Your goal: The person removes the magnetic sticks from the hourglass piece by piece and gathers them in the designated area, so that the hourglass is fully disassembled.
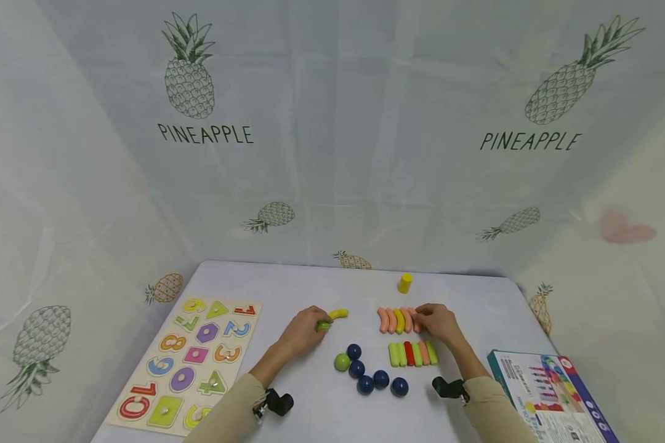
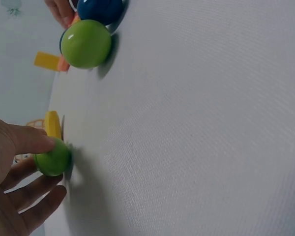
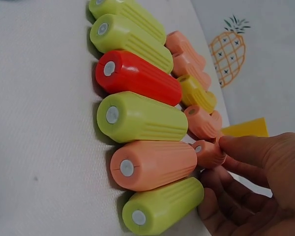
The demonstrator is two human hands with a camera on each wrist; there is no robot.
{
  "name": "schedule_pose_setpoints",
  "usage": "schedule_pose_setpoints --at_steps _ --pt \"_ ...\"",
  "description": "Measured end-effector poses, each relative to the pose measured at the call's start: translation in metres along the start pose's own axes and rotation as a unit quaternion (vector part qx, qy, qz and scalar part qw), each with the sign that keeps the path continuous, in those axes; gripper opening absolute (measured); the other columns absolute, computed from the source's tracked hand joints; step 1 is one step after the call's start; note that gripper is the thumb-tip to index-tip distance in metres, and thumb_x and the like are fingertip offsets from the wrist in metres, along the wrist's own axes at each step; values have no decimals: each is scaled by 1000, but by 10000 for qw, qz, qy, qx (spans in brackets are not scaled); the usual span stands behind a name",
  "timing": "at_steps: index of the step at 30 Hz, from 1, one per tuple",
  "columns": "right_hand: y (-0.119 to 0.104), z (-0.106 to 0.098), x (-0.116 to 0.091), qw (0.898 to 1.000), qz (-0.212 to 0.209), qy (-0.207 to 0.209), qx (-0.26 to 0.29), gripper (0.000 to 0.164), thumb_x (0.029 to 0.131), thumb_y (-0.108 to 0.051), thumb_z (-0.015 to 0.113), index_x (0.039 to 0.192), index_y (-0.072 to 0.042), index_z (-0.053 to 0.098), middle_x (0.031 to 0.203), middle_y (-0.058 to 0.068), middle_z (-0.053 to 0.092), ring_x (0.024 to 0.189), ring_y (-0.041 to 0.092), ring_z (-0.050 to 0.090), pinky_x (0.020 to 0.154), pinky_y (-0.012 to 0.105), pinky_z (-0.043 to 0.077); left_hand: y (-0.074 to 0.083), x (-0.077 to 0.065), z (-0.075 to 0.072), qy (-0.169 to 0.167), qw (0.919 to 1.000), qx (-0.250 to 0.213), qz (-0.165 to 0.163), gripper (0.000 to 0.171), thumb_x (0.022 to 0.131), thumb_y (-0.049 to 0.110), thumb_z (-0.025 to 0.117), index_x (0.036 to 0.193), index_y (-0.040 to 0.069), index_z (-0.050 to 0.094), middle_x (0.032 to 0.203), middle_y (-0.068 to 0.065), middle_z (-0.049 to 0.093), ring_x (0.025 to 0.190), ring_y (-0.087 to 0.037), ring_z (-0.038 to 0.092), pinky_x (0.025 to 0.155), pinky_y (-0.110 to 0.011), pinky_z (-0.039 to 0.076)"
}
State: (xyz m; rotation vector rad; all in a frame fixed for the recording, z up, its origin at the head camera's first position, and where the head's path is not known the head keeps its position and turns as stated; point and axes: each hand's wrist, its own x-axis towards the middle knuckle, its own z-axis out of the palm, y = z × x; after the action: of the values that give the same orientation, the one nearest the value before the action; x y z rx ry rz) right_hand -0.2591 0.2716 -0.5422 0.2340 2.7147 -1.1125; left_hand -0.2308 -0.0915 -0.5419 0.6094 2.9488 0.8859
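At the table's left middle my left hand (image 1: 305, 329) pinches a green ball (image 2: 53, 160) between thumb and fingers. A curved yellow stick (image 1: 339, 314) lies just beyond it. My right hand (image 1: 436, 321) pinches the rightmost curved orange stick (image 3: 210, 154) of a row of curved sticks; one curved yellow stick (image 1: 399, 321) lies among the orange ones. Nearer the body runs a row of straight sticks, with a red stick (image 3: 137, 78) between green ones and one straight orange stick (image 3: 155, 164). Their ends show pale round discs in the right wrist view.
Several dark blue balls (image 1: 381, 379) and a second green ball (image 1: 342, 362) lie front centre. A yellow cylinder (image 1: 404, 283) stands at the back. On the left is a number and shape board (image 1: 166, 335); a printed box (image 1: 548, 394) lies at the right front.
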Motion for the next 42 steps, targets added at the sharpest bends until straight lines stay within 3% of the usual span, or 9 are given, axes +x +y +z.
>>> schedule_pose_setpoints --at_steps 9,16,23,28,33,38,42 --pt "1 1 -2 9999 -99 44 58 37 99 -24 60 127 1 64 95 10 67 82 22 58 68 31 50 1 0 -1 44 9999 129 -100 20 90 10 75 109 15 76 120 -4 68 113 -24 63 95 -43 52" --pt "-1 2 -5 9988 -142 449 100 37 100 -24 57 131 -4 62 122 20 63 93 26 59 79 37 55 2 -2 -1 131 9998 3 -164 25 88 12 75 113 13 75 121 -7 66 110 -27 64 90 -45 54" --pt "-17 7 -11 9962 -562 612 262 35 100 -23 59 130 -5 63 118 17 63 93 28 56 66 29 50 0 -2 -1 246 9975 384 -535 33 87 24 79 119 17 74 115 -6 68 95 -21 65 73 -39 55" --pt "-35 18 -15 9948 -766 541 385 33 100 -21 60 128 -5 65 115 14 63 86 24 57 63 28 52 -1 0 -1 155 9988 238 -396 28 89 19 77 116 14 74 105 -4 68 83 -13 57 71 -33 51" --pt "-63 39 -23 9905 -1339 137 272 26 98 -19 66 120 -6 71 103 6 69 82 20 61 65 29 52 2 2 3 197 9996 68 -211 26 88 14 77 114 12 74 105 -4 69 88 -13 60 78 -35 53" --pt "-90 68 -24 9717 -2240 -629 -397 24 94 -19 71 114 -7 74 94 1 68 79 15 60 68 29 51 13 2 4 207 9998 -59 -38 26 86 8 78 112 10 75 106 -6 69 94 -19 65 82 -38 54" --pt "-102 86 -24 9609 -2446 -995 -834 22 92 -21 73 110 -9 74 90 -1 65 78 13 56 70 29 49 18 1 6 153 9996 -144 207 26 85 5 78 111 8 75 104 -7 70 93 -21 66 80 -37 54"
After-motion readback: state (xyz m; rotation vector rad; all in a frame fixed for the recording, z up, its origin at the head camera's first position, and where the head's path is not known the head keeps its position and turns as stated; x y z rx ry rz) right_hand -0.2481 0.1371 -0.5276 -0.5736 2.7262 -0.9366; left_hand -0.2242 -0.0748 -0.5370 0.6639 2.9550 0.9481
